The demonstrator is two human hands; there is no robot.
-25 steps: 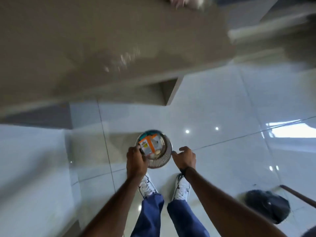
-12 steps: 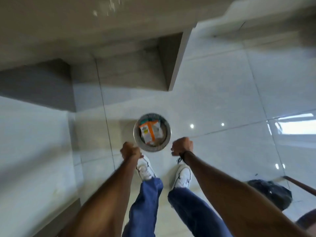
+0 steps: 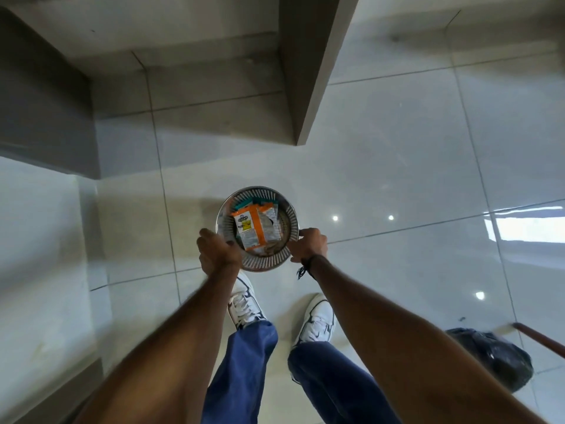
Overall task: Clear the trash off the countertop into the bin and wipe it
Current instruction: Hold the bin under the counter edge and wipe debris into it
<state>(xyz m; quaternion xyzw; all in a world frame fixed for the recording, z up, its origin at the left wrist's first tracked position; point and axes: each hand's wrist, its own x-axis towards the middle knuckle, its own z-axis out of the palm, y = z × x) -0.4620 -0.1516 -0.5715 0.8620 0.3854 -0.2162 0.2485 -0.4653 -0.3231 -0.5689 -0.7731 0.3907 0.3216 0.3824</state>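
A round perforated metal bin (image 3: 260,194) is seen from above, over the glossy tiled floor in front of my feet. Inside it lie an orange and white packet (image 3: 250,229) and other wrappers. My left hand (image 3: 215,250) grips the bin's left rim. My right hand (image 3: 308,244) grips its right rim. Both arms stretch down toward it. The countertop top is out of view; only its underside and grey support wall (image 3: 308,56) show above.
A full black rubbish bag (image 3: 495,359) lies on the floor at the lower right, with a brown stick (image 3: 541,339) beside it. A white wall (image 3: 36,255) runs down the left. My white shoes (image 3: 244,304) stand just below the bin.
My hands had drawn back from the bin half a second ago; now both hold its rim. The view has tilted down, so the countertop has slid out of the top.
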